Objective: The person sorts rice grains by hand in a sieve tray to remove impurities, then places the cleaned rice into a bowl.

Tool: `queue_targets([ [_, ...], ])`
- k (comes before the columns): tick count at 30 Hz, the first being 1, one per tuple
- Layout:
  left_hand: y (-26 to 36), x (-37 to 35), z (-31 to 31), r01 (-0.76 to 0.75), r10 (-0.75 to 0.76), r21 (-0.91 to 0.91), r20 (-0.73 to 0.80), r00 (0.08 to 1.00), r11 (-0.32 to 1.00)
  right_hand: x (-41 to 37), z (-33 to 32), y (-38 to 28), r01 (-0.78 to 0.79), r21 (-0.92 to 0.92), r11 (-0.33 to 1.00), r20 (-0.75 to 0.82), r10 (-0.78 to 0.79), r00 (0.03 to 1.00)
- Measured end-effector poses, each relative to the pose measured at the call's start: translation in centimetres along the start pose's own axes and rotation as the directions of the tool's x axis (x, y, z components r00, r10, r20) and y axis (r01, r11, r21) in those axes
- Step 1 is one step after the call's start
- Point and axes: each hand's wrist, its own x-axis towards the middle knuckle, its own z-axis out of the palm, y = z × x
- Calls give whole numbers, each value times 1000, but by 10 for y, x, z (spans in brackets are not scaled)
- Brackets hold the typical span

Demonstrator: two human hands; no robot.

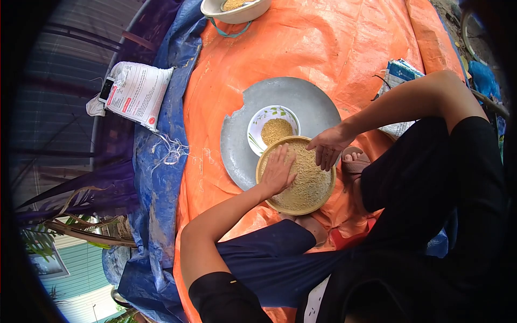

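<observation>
A round yellow-rimmed sieve (297, 211) holds a layer of pale grain (307, 185). My left hand (278, 173) lies flat on the grain at the sieve's left side, fingers stretched out. Over the sieve's upper right rim hangs my right hand (327, 146), its fingers extended downward and nothing seen in them. Just beyond the sieve, a white bowl with green leaves (256, 128) contains golden grain (276, 131). The bowl stands on a large grey round tray (318, 102) with a ragged left edge; the sieve covers the tray's near part.
An orange tarp (226, 70) spreads under everything, with a blue tarp (156, 194) along the left. A printed white sack (141, 94) lies there, loose strings at its end. A basin (242, 14) with grain is at the top. My sandalled foot (354, 161) is beside the sieve.
</observation>
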Motion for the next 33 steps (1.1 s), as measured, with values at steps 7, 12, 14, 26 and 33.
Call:
queue_targets([
  [7, -7, 2, 1, -9, 13, -64, 67, 998, 998, -1, 1, 0, 19, -1, 1000, -1, -19, 1000],
  [12, 8, 8, -2, -243, 254, -77, 205, 945, 967, 3, -2, 1, 11, 2, 1000, 6, -11, 1000],
  [14, 15, 7, 3, -340, 347, -70, 265, 900, 938, 6, -3, 2, 14, 3, 1000, 12, -14, 1000],
  [26, 16, -8, 14, -747, 677, 122, 347, 649, 653, -1, 1, 0, 18, 8, 1000, 2, -18, 1000],
  [33, 15, -11, 13, -771, 687, 166, 368, 627, 614, 1, 0, 1, 7, 24, 1000, 3, -7, 1000],
])
